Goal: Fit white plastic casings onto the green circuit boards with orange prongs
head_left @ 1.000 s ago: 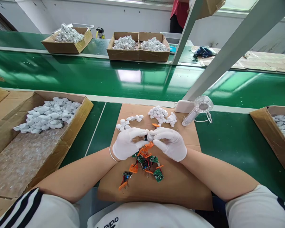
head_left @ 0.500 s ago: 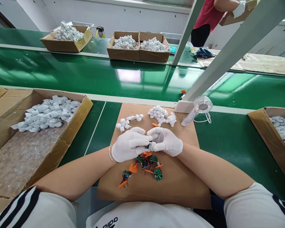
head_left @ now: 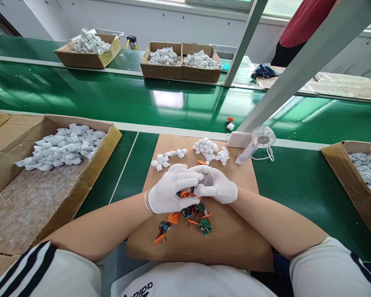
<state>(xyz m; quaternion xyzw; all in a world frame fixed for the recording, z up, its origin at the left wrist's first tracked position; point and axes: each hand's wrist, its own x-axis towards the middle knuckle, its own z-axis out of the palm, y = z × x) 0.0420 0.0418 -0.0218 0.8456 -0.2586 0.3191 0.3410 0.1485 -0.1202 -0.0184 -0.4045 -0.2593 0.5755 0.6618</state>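
Observation:
White gloves cover both hands, which meet over a brown cardboard sheet (head_left: 235, 243). My left hand (head_left: 175, 189) has its fingers curved around an orange part with a circuit board (head_left: 185, 194), partly covered by the fingers. Touching it from the right, my right hand (head_left: 215, 185) has thumb and fingers pressed together; whatever lies between them is hidden. Just below the hands are green circuit boards (head_left: 205, 226) with orange parts (head_left: 173, 218) and wires. Another board with an orange piece (head_left: 160, 239) lies lower left. Small white pieces (head_left: 205, 147) are heaped beyond the hands.
Boxes of white pieces stand at left (head_left: 102, 165), right (head_left: 336, 161) and along the back (head_left: 165, 72). A clear handheld fan (head_left: 245, 152) stands by a slanted grey post (head_left: 284, 78). On the green belt (head_left: 111, 95) sits a small orange-and-white item (head_left: 230, 126). A person stands behind.
My left hand has turned and shifted slightly, with the orange part now between its fingers. The orange-and-white item on the belt has moved left into view. The person behind has moved right.

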